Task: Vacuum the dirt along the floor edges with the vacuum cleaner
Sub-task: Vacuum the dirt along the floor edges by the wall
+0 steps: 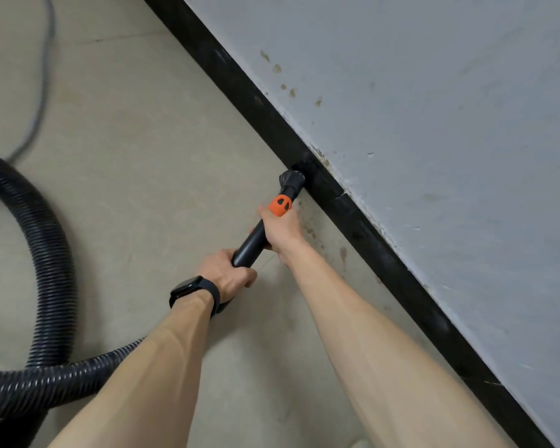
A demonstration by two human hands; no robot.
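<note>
Head view. Right hand [280, 229] grips the black wand [251, 245] just below its orange collar [280, 205]; left hand [227, 270] grips the wand's lower end. The nozzle [291, 179], at 1 o'clock from the hands, touches the baseboard [369, 227]. The hose [55, 253] loops at 9 o'clock on the floor [143, 156].

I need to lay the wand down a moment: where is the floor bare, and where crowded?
Bare floor lies between the hose loop and the baseboard, beyond the nozzle, and inside the loop. Crowded: the left edge, where hose and cable run, and by the baseboard, where left hand and right hand grip the wand.
</note>
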